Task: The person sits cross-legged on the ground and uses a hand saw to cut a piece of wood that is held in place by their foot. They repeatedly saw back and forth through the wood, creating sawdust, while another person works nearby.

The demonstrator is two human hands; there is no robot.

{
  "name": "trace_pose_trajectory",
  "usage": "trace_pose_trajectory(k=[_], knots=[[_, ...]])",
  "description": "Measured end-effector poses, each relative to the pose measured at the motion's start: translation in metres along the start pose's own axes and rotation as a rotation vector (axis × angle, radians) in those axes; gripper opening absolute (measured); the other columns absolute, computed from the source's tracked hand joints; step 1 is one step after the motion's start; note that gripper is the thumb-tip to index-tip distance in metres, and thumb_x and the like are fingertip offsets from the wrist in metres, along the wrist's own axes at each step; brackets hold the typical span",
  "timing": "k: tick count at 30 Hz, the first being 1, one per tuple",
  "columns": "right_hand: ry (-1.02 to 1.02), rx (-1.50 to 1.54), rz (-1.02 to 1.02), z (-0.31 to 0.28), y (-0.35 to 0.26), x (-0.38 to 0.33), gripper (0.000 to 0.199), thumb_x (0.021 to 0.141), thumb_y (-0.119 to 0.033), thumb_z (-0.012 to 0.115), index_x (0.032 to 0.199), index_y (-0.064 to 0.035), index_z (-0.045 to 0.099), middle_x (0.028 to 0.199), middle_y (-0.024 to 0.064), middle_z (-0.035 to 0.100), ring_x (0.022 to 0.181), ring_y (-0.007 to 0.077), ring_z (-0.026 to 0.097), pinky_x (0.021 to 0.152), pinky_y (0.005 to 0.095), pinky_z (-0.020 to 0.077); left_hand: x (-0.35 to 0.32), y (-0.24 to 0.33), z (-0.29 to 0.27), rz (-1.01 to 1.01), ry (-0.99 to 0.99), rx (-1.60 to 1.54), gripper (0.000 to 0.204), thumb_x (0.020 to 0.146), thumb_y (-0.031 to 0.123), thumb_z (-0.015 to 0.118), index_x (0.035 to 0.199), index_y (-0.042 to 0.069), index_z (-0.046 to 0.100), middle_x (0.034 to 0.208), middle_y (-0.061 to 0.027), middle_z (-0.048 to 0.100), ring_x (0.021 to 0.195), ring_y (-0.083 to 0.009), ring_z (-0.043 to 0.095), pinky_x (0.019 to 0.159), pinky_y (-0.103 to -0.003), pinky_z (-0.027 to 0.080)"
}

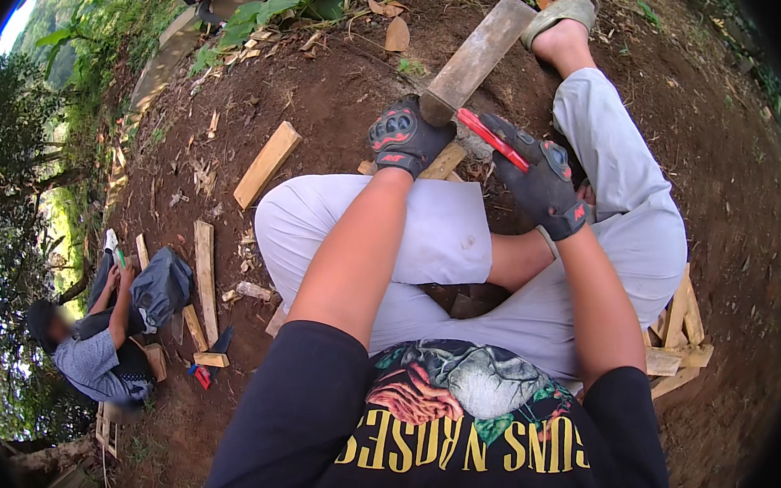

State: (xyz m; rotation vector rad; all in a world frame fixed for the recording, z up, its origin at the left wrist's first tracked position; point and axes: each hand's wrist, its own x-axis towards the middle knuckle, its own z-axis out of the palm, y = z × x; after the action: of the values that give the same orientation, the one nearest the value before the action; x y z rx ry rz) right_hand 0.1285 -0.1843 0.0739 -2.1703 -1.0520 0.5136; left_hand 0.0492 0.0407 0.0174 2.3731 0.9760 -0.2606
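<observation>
A long weathered wooden board (481, 54) stretches away from me, its near end between my hands. My left hand (408, 137), in a black glove with red marks, is closed at the left of that near end, its fingertips partly hidden. In the matching glove, my right hand (538, 178) grips a slim red tool (495, 140); its exact kind does not show clearly. The tool's far end reaches close to the board's near end; contact cannot be told. Just under my left hand are paler wood pieces (445, 162).
My sandalled foot (566, 17) is beside the board's far end. A cut wood block (266, 164) lies left on brown soil, more pieces (681, 336) at right. At left sits another person (108, 332) near a long plank (206, 280) and a red-handled tool (201, 375).
</observation>
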Motion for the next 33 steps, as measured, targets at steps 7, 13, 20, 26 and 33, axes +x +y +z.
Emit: trace_pose_trajectory(k=[7, 13, 20, 26, 33], knots=[[0.077, -0.021, 0.005, -0.016, 0.014, -0.052, 0.057, 0.096, -0.015, 0.069, 0.152, -0.0286, 0.066, 0.124, 0.0147, 0.079, 0.095, 0.0374, 0.076, 0.086, 0.0456, 0.061, -0.002, -0.005, -0.002, -0.022, 0.012, -0.009, 0.062, 0.074, 0.051, 0.084, 0.117, 0.006, 0.078, 0.113, -0.0225, 0.079, 0.106, -0.0417, 0.077, 0.093, -0.05, 0.061], [0.005, 0.001, 0.048, 0.0, -0.004, -0.002, 0.059, 0.095, -0.015, 0.072, 0.152, -0.0277, 0.066, 0.127, 0.0149, 0.078, 0.103, 0.0362, 0.078, 0.09, 0.0449, 0.061, -0.001, -0.002, -0.001, -0.01, -0.011, -0.025, 0.06, 0.076, 0.049, 0.083, 0.118, 0.007, 0.077, 0.113, -0.0222, 0.079, 0.106, -0.0413, 0.077, 0.093, -0.05, 0.061], [0.01, 0.002, 0.068, -0.017, 0.02, -0.058, 0.06, 0.095, -0.015, 0.073, 0.153, -0.0265, 0.065, 0.136, 0.0128, 0.075, 0.111, 0.0352, 0.077, 0.093, 0.0455, 0.0603, -0.005, -0.009, -0.003, -0.012, -0.02, -0.03, 0.057, 0.077, 0.05, 0.083, 0.116, 0.009, 0.079, 0.113, -0.0209, 0.08, 0.106, -0.04, 0.077, 0.092, -0.049, 0.061], [0.084, -0.021, -0.027, 0.007, 0.009, -0.003, 0.058, 0.097, -0.019, 0.073, 0.153, -0.0265, 0.065, 0.12, 0.0153, 0.078, 0.097, 0.0361, 0.077, 0.085, 0.0463, 0.06, -0.001, -0.007, 0.0, 0.015, 0.005, -0.01, 0.058, 0.079, 0.054, 0.081, 0.119, 0.011, 0.08, 0.115, -0.0191, 0.08, 0.108, -0.0387, 0.077, 0.094, -0.049, 0.061], [0.055, -0.048, 0.047, -0.017, 0.016, -0.044, 0.054, 0.098, -0.022, 0.074, 0.151, -0.0281, 0.067, 0.114, 0.0182, 0.079, 0.091, 0.0359, 0.078, 0.082, 0.0472, 0.0593, -0.007, -0.003, -0.011, -0.025, -0.021, -0.013, 0.062, 0.076, 0.052, 0.083, 0.12, 0.01, 0.077, 0.115, -0.02, 0.08, 0.108, -0.039, 0.077, 0.093, -0.05, 0.061]])
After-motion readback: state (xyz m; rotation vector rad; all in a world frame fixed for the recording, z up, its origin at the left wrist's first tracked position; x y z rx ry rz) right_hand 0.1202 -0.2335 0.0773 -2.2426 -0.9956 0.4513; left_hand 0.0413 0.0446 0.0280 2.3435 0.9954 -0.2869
